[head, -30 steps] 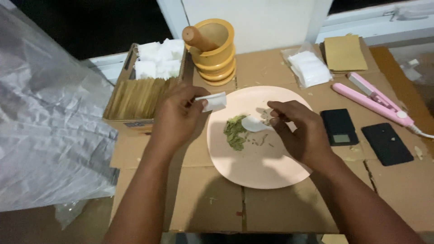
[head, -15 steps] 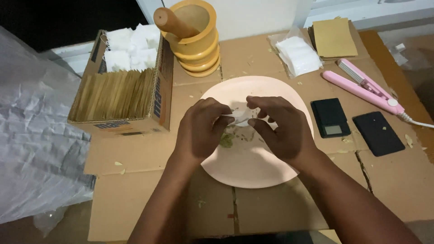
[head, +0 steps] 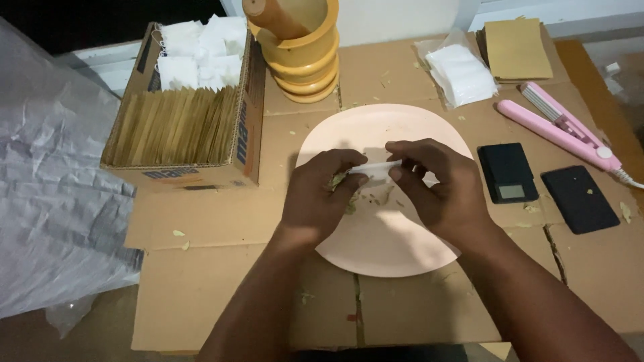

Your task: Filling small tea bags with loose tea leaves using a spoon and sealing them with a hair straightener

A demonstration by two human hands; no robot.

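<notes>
Both hands are over the pale pink plate [head: 396, 251] now, and they meet on a small white sachet [head: 381, 167], held flat between them just above the plate's middle. A second ago the hands were apart, the left lifting the sachet near the plate's rim and the right working a small white spoon in the green herb; no spoon shows now, so the scooping looks over and the sachet is the business in hand. The left hand [head: 318, 194] has its grip pinched on the sachet's left end, thumb and fingertips closed on it. The right hand [head: 439, 184] has its grip clenched on the right end, fingers curled over the top edge. Bits of crushed green herb [head: 349, 206] lie on the plate under the left fingers, mostly hidden.

Around the cardboard-covered counter [head: 201, 268]: a cardboard box [head: 245, 134] of brown envelopes and white sachets at the left, a yellow wooden mortar and pestle [head: 302, 47] behind the plate, a bag of white sachets [head: 459, 74], a stack of brown envelopes [head: 513, 47], a pink heat sealer [head: 560, 127], a small black scale [head: 508, 172] and its black lid [head: 578, 199].
</notes>
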